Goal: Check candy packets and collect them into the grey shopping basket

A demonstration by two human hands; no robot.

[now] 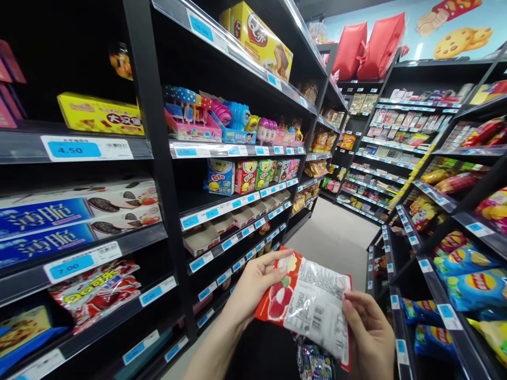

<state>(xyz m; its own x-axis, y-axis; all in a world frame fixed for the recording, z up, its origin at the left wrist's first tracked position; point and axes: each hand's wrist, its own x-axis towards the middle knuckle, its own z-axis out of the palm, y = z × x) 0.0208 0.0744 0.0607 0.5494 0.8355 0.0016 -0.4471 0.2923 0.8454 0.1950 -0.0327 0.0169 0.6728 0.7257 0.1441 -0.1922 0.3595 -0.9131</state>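
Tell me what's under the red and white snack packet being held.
Under the snack packet, colourful wrapped items peek out near the frame bottom; what holds them is hidden. Left hand and right hand grip its edges.

The aisle floor lay open toward twelve o'clock. Stocked shelves walled nine o'clock, and chip racks crowded three o'clock. More packets, perhaps in a basket, blocked six o'clock beneath the hands.

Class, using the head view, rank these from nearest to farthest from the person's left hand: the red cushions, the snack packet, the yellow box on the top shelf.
1. Snack packet: held in the left hand.
2. Yellow box: top shelf, up left.
3. Red cushions: aisle's far end, up high.
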